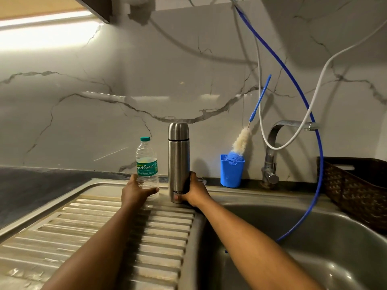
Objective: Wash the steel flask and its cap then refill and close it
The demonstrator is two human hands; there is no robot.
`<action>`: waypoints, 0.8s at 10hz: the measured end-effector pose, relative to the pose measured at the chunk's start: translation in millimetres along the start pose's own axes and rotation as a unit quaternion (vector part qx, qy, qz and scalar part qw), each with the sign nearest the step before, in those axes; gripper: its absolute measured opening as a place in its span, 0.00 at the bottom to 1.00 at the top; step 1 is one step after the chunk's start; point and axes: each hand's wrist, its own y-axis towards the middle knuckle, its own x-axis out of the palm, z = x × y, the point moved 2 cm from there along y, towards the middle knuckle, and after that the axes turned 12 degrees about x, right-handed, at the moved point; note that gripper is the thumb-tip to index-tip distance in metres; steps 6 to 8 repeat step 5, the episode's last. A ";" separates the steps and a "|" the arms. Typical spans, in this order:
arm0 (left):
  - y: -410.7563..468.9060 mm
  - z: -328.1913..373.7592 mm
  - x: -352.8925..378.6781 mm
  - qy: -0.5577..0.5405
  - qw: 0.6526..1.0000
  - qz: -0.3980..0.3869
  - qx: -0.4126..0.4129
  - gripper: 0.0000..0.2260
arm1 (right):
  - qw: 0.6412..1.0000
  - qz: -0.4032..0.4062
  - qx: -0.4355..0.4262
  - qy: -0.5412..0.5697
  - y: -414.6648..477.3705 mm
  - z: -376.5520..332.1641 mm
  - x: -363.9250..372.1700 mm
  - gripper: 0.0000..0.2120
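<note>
A tall steel flask (178,155) stands upright at the back of the ribbed drainboard, with its steel cap (178,131) on top. My right hand (193,191) grips the flask's lower part from the right. To its left stands a clear plastic water bottle (146,162) with a green cap and label, partly filled. My left hand (137,190) holds this bottle at its base, fingers curled round the front.
The steel sink basin (303,237) lies to the right, with a tap (272,155) behind it. A blue cup (231,171) holds a bottle brush (243,139). A blue hose (314,164) hangs into the basin. A dark woven basket (356,189) sits far right.
</note>
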 end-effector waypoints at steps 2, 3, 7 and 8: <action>0.2 -2.1 2.8 0.008 1.000 -0.002 -0.006 0.39 | 1.000 -0.003 0.007 0.004 1.9 -2.1 3.8 0.42; -3.1 0.5 1.9 0.012 1.000 -0.002 -0.015 0.40 | 1.000 -0.008 0.023 0.006 -0.4 -4.2 3.6 0.42; -22.8 1.3 -14.1 0.098 0.994 -0.021 -0.042 0.51 | 0.999 0.023 0.038 -0.024 -26.2 -8.2 -6.6 0.46; -22.8 1.3 -14.1 0.098 0.994 -0.021 -0.042 0.51 | 0.999 0.023 0.038 -0.024 -26.2 -8.2 -6.6 0.46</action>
